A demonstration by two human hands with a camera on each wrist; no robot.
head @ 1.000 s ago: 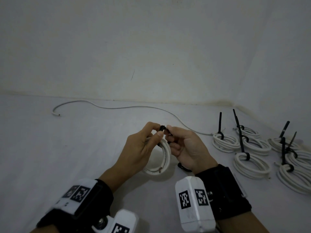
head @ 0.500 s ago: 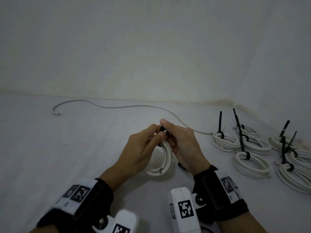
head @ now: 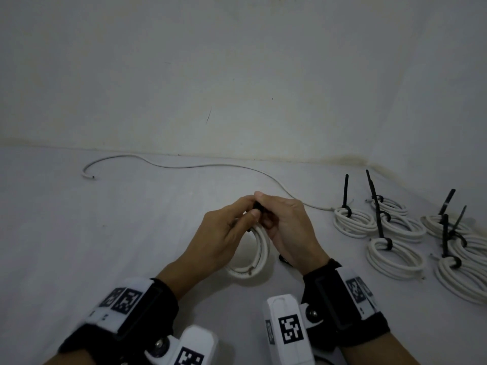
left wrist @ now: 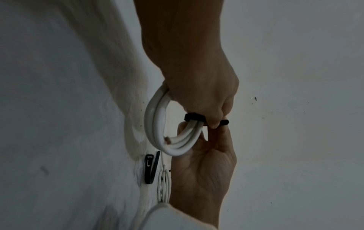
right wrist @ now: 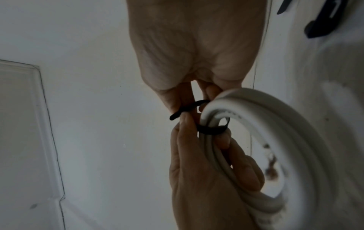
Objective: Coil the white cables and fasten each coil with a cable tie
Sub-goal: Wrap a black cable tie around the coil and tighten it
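A white cable coil point(head: 261, 255) hangs upright from my left hand point(head: 250, 214), whose fingers curl round its top strands. A black cable tie point(left wrist: 194, 117) is looped round those strands. My right hand point(head: 263, 206) pinches the tie's free tail point(right wrist: 185, 110) between thumb and fingers, right against the left hand's fingertips. In the left wrist view the tail's end point(left wrist: 224, 122) pokes out past the pinch. In the right wrist view the tie band point(right wrist: 211, 130) sits close on the coil point(right wrist: 275, 124), beside my left thumb. The tie's head is hidden between the fingers.
A loose white cable point(head: 184, 165) runs across the floor from the left towards the right. Several tied coils point(head: 354, 222) with upright black tails lie at the right, near the wall corner. A spare black tie point(left wrist: 149, 168) lies on the floor under my right wrist.
My right hand has rolled knuckles-up and closed in over the tie, pressing against the left fingertips. The coil stays hanging from my left hand, almost unmoved.
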